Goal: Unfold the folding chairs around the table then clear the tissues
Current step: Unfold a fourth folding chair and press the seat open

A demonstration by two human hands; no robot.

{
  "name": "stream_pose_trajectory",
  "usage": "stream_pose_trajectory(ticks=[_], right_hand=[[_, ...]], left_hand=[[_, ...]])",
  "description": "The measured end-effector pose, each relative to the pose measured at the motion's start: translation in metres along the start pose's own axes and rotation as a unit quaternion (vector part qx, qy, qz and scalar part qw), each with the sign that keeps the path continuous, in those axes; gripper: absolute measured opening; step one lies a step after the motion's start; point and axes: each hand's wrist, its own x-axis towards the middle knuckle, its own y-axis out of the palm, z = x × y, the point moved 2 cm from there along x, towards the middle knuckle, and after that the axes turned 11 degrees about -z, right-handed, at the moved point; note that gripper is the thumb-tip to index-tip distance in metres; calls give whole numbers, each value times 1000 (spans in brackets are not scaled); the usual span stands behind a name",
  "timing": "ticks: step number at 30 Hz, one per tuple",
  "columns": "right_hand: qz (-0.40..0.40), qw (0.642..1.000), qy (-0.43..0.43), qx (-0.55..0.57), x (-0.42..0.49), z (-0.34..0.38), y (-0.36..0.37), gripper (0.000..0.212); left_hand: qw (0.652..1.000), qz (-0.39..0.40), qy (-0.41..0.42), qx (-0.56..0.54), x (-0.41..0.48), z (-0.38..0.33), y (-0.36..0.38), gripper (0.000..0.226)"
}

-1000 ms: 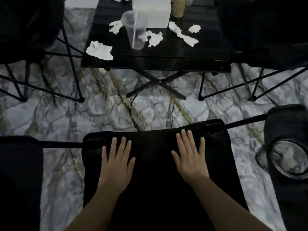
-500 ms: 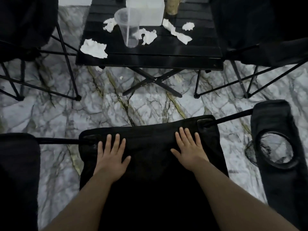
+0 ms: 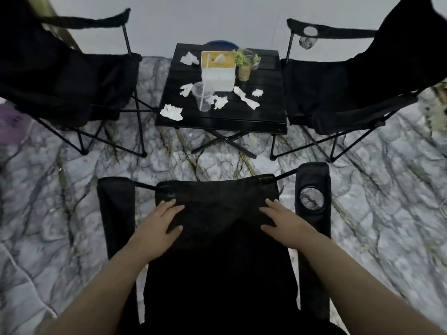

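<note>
A black folding chair (image 3: 217, 238) stands unfolded right in front of me, its seat facing the table. My left hand (image 3: 160, 221) and my right hand (image 3: 281, 220) lie flat on the seat's front part, fingers spread, holding nothing. Two more black folding chairs stand unfolded, one at the left (image 3: 65, 78) and one at the right (image 3: 346, 93) of the small black table (image 3: 266, 112). Several crumpled white tissues lie on the table, such as one at its near left corner (image 3: 171, 112) and a long one at the right (image 3: 246, 100).
On the table stand a clear plastic cup with a straw (image 3: 203, 97), a white tissue box (image 3: 218, 70) and a small potted plant (image 3: 244, 66). The floor is grey marble-patterned. My chair's right armrest has a mesh cup holder (image 3: 311, 198).
The view has pulled back and up, so the table and both side chairs are fully visible. My hands have stayed flat on the seat and turned slightly inward.
</note>
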Motion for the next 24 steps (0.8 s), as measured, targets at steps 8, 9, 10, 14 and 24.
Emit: stream_pose_trajectory(ticks=[8,9,10,14,24], right_hand=[[-18,984,-51,172,-138,14,-28,61],[-32,982,-52,178,-147,12,-27,59],[-44,981,-51,182,-154,11,-25,58],[-71,982,-40,172,-173,11,-10,59],[-84,989,14,125,-227,10,16,60]], left_hand=[[986,65,-66,-139,-139,-4,-55,49],[988,42,-56,-141,-147,-7,-57,49],[987,21,-51,-150,-153,-10,-58,46],[988,-31,-26,-148,-168,-16,-57,39],[989,29,16,-142,-219,1,-58,28]])
